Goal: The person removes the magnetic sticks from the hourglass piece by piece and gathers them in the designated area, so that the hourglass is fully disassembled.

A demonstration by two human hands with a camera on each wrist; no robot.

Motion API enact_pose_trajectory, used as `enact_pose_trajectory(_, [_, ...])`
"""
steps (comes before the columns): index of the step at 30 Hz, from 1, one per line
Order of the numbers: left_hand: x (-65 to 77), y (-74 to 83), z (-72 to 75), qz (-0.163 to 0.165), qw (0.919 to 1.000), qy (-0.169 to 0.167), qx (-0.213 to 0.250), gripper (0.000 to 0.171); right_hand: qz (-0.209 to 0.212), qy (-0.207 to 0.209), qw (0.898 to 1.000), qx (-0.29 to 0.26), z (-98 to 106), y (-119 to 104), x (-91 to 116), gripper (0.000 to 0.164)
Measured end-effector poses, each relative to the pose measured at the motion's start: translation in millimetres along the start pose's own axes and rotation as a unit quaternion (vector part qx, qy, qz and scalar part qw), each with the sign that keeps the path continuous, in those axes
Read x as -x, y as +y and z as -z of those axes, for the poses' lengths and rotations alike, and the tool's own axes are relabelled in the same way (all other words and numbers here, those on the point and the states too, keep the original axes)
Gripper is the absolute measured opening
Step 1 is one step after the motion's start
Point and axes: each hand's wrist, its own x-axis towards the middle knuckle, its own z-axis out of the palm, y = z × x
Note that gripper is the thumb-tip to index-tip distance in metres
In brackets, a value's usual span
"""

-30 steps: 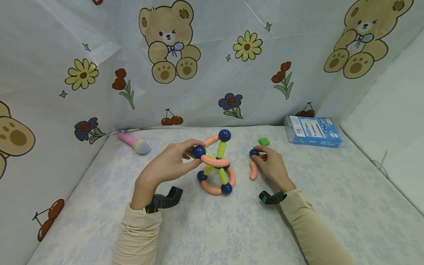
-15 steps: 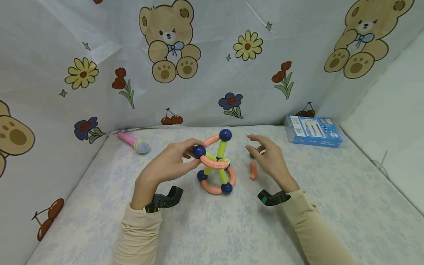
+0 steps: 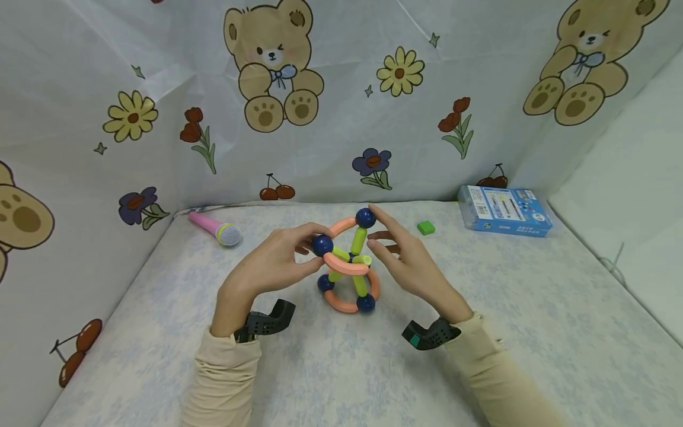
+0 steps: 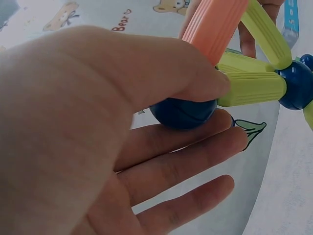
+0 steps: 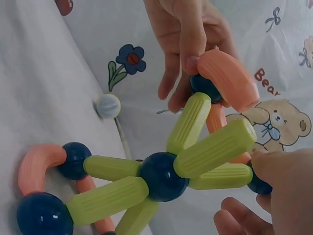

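Note:
My left hand (image 3: 274,261) pinches a blue ball (image 3: 322,245) at the upper left of a ball-and-stick toy frame standing on the table. The left wrist view shows the thumb pressing that ball from above and the fingers beneath. My right hand (image 3: 413,264) holds the upper blue ball (image 3: 366,217) between thumb and index finger. Green sticks branch from a central blue ball (image 5: 164,177). A curved orange stick (image 3: 345,265) hangs from the left-held ball, its other end free. One green stick (image 5: 215,148) points outward with a bare end. Orange curved sticks and blue balls form the base ring.
A small green block (image 3: 425,228) lies right of the frame. Farther back right sits a blue box (image 3: 505,210). A pink toy microphone (image 3: 216,229) rests at the back left. A bear-patterned cloth (image 3: 331,136) hangs behind the table.
My right hand let go of a loose blue ball on the table and moved left to the frame's upper ball. It now hides the loose ball and a curved stick. My left hand stayed put.

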Motion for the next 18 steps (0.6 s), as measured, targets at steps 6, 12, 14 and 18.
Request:
enact_pose_trajectory(6, [-0.4, 1.9, -0.4, 0.004, 1.0, 0.001, -0.004, 0.035, 0.004, 0.016, 1.0, 0.001, -1.1, -0.8, 0.9, 0.058])
enact_pose_trajectory(12, [-0.8, 2.6, -0.9, -0.005, 1.0, 0.003, -0.003, 0.037, 0.013, 0.044, 0.999, -0.018, 1.9, -3.8, -0.2, 0.047])
enact_pose_trajectory(14, [-1.1, 2.8, -1.2, -0.011, 0.9999, 0.003, -0.003, 0.037, 0.017, 0.051, 0.998, -0.02, 2.7, -4.3, -0.2, 0.045])
enact_pose_trajectory(18, [-1.6, 3.0, -1.9, -0.017, 0.9999, 0.003, -0.001, 0.036, 0.036, 0.064, 0.997, -0.007, 2.8, -3.4, 0.3, 0.049])
